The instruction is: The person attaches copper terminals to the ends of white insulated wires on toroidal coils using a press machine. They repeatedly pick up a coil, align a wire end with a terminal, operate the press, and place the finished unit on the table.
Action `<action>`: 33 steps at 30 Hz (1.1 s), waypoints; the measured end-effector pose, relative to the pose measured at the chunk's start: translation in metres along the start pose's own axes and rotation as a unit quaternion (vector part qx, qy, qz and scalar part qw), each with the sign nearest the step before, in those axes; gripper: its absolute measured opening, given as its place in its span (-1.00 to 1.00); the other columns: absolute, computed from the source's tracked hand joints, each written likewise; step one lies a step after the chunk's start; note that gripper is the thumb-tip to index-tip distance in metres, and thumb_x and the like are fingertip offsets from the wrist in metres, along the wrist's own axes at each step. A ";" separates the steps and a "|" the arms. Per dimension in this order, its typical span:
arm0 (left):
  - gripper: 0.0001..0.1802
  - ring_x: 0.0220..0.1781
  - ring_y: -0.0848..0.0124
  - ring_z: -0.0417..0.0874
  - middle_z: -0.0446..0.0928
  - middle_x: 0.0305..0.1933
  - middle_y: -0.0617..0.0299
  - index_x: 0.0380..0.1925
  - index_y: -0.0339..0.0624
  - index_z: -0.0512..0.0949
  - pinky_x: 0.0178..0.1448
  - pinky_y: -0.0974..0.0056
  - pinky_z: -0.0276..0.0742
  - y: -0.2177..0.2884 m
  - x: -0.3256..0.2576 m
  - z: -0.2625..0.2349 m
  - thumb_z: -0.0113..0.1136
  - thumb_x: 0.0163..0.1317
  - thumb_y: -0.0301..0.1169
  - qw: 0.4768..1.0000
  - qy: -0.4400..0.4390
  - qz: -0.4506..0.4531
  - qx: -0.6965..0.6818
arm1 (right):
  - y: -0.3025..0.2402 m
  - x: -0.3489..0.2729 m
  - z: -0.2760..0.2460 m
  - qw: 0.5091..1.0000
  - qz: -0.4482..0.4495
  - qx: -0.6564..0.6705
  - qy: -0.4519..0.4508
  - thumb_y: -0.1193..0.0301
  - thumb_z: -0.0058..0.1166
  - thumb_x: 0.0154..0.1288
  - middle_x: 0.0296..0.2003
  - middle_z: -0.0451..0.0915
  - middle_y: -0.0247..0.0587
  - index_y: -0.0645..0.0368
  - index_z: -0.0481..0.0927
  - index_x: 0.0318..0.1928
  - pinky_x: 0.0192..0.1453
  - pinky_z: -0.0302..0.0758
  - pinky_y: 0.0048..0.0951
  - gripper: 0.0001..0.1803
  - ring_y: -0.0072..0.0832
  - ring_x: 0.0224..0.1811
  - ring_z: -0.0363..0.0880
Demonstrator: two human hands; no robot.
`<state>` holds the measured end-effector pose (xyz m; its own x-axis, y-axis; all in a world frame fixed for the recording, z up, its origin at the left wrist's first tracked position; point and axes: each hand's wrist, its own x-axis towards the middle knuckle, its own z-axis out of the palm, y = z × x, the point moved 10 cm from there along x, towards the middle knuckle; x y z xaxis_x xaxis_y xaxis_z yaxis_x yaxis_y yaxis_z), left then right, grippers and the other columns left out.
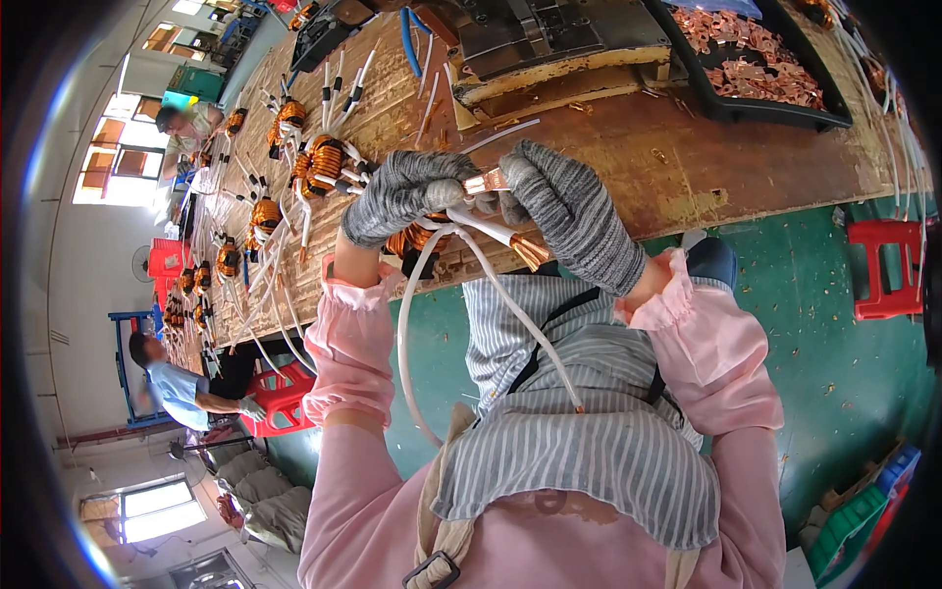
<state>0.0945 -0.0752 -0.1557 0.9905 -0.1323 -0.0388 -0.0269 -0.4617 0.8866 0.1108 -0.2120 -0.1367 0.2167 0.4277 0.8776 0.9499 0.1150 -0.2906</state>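
Note:
Over the table's near edge, both my hands wear grey knitted gloves and are closed. My left hand (404,194) pinches a white-sleeved wire at the left end of a shiny copper terminal (486,182). The fingers of my right hand (581,211) grip the terminal's other end. Just below, another white-sleeved wire bundle (530,251) sticks out to the right with bare copper strands. A copper-wound coil (410,239) sits partly hidden under my left hand. Two long white leads (404,344) hang down in front of my apron. How the wire sits in the terminal is hidden by my fingers.
More copper coils (319,165) with white leads lie along the wooden table (687,162) to the left. A metal press base (549,83) and a black tray (775,110) of copper terminals stand beyond my hands. Red stools (888,267) and two other people are around.

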 end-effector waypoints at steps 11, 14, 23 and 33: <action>-0.66 -0.21 0.27 0.54 0.51 -0.22 0.03 -0.24 -0.37 0.49 -0.14 0.29 0.45 0.004 -0.004 0.006 0.12 0.08 -0.31 0.995 -0.016 0.077 0.054 | -0.005 0.004 0.000 0.999 -0.018 0.047 0.007 0.41 0.04 0.00 -0.23 0.45 0.06 0.35 0.33 -0.06 -0.27 0.47 -0.29 -0.54 -0.17 -0.29 0.50; -0.62 -0.19 0.26 0.54 0.51 -0.20 0.03 -0.21 -0.38 0.48 -0.11 0.29 0.44 -0.011 -0.008 0.001 0.12 0.08 -0.28 1.000 0.008 0.023 0.006 | -0.007 0.003 -0.001 0.999 -0.016 0.031 0.008 0.41 0.06 -0.01 -0.23 0.45 0.06 0.36 0.33 -0.07 -0.27 0.48 -0.29 -0.54 -0.16 -0.29 0.50; -0.63 -0.25 0.42 0.52 0.52 -0.29 0.13 -0.20 -0.34 0.48 -0.16 0.35 0.44 -0.006 0.001 0.008 0.10 0.11 -0.25 1.000 0.002 -0.017 0.013 | 0.031 -0.011 0.013 0.957 0.188 0.218 -0.040 0.37 -0.01 0.11 -0.26 0.47 0.01 0.36 0.35 -0.10 -0.25 0.48 -0.33 -0.61 -0.23 -0.33 0.51; -0.55 -0.06 0.24 0.47 0.47 -0.15 0.01 -0.16 -0.28 0.48 -0.02 0.22 0.38 0.030 -0.079 0.027 0.14 0.05 -0.16 0.992 0.116 0.027 0.040 | 0.073 -0.115 -0.013 0.762 0.516 0.375 -0.107 0.24 -0.17 0.28 -0.54 0.49 -0.26 0.26 0.44 -0.23 -0.39 0.44 -0.59 -0.69 -0.57 -0.49 0.48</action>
<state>0.0121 -0.1024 -0.1382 0.9914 0.0434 0.1234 -0.0821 -0.5280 0.8453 0.1583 -0.2643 -0.2535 0.6439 0.7647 -0.0259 -0.1158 0.0639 -0.9912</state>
